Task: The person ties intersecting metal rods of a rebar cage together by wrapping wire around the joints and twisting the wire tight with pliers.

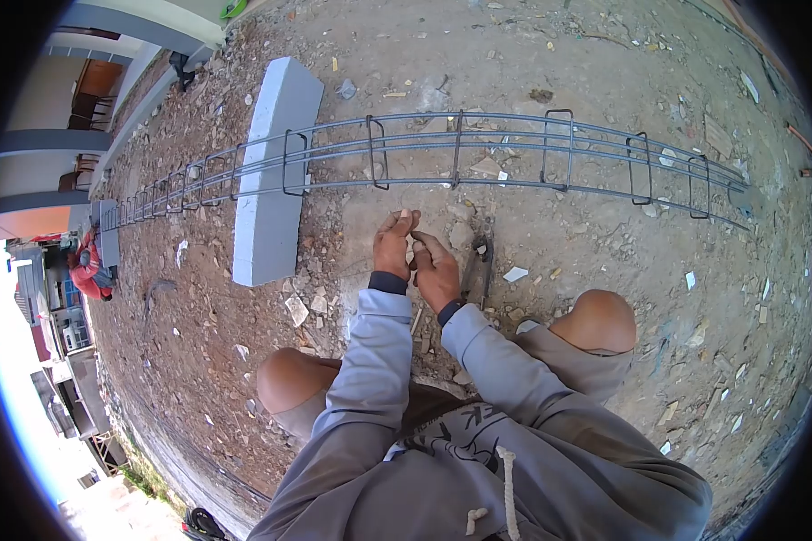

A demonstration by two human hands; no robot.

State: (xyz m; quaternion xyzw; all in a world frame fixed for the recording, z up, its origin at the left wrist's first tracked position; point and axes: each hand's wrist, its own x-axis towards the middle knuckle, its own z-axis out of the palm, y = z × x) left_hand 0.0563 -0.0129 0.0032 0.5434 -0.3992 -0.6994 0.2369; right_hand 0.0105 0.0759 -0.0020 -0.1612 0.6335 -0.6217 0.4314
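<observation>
My left hand (393, 243) and my right hand (435, 269) are held close together in front of my body, fingers bent and pressed together at the tips. Anything between the fingers is too small to make out. Just beyond them runs a long rebar cage (505, 142), made of parallel steel bars with rectangular stirrups around them; neither hand touches it. A pale grey block (271, 216) lies under the cage to the left of my hands. A dark tool with long handles (480, 266) lies on the ground just right of my right hand.
Rubble and broken tile pieces (515, 274) litter the dirt ground. At the far left a person in red (88, 273) crouches by the cage's far end, near another grey block (106, 243). A building with columns (54, 142) stands at the upper left.
</observation>
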